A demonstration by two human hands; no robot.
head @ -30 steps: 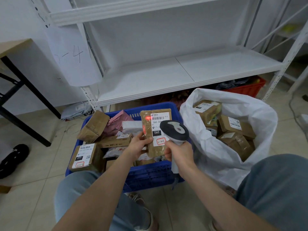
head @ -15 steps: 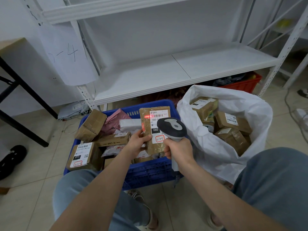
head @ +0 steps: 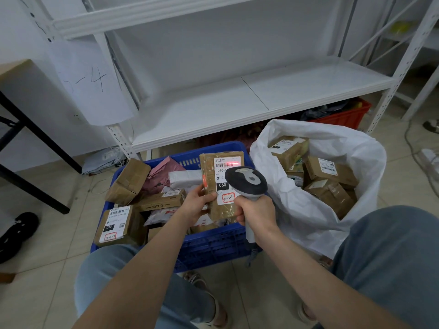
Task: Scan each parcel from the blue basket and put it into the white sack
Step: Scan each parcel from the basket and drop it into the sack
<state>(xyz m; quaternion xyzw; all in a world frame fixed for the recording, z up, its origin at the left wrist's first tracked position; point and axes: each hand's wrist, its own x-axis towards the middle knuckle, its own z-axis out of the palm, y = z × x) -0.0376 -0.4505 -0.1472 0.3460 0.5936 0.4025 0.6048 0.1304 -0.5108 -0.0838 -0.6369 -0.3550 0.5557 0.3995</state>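
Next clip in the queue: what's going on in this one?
A person holds a brown parcel upright over the blue basket with the left hand. The right hand grips a scanner aimed at it, and the red light falls on the barcode of the label. Other parcels lie in the basket. A pile of parcels is already in the white sack to its right.

Basket (head: 213, 243) left of sack (head: 297, 210)
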